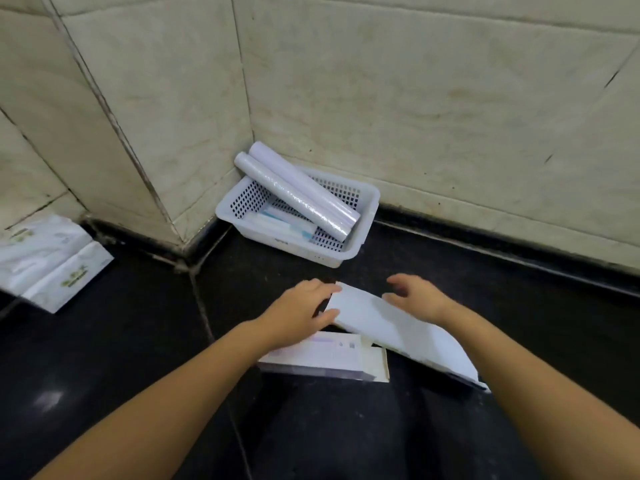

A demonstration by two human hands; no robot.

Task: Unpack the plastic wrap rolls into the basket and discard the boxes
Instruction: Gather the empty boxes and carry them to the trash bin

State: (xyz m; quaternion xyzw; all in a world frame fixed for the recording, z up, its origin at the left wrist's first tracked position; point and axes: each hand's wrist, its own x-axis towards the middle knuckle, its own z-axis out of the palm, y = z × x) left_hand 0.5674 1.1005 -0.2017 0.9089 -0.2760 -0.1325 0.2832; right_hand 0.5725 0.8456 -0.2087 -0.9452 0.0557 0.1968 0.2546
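Dark polished floor (pixel 104 375) in a tiled corner, with two boxes lying just before my hands. My left hand (pixel 301 310) grips the far end of the upper box (pixel 398 332), thumb on its side; my right hand (pixel 415 296) hovers open at its far edge, contact uncertain. The box's long axis runs from my left hand back toward my right forearm. A second box (pixel 325 358), its end flap open, lies beneath it. The basket (pixel 370 202), beyond both hands against the wall, holds two rolls (pixel 294 192) lying aslant. Bare floor lies between hands and basket.
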